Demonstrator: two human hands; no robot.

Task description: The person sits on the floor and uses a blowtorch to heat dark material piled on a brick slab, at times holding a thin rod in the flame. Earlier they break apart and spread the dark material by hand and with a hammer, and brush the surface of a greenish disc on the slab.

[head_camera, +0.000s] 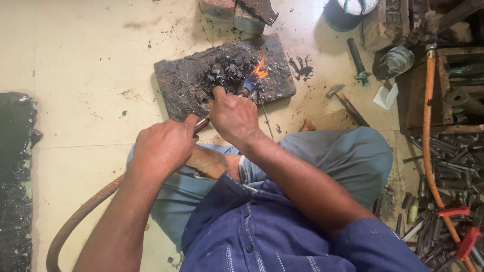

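- A gas torch [247,88] burns with a small orange flame [260,69] at its tip, aimed at a heap of black charred lumps [227,68] on a blackened slab [222,75] that lies on the pale tiled floor [85,65].
- The right hand [233,116] is closed around the torch just behind its blue nozzle, knuckles up, at the slab's near edge.
- The left hand [164,146] is closed on the torch's rear shaft, a short way behind the right hand; a brownish hose [75,221] curves away from under it towards the lower left.
- A thin metal rod [265,117] lies on the floor just right of the right hand, running from the slab towards the person's knee.
- The person sits cross-legged in grey-blue trousers [348,156] and a blue shirt [262,231], forearms crossing over the lap.
- To the right of the slab lie a hammer [345,100] and a dark cylindrical handle [357,56], well apart from the hands.
- Farther right, an orange hose [427,126] runs down past a wooden crate [428,90] and over a pile of metal bolts and rods [443,166].
- A black charred mass [15,176] fills the left edge.
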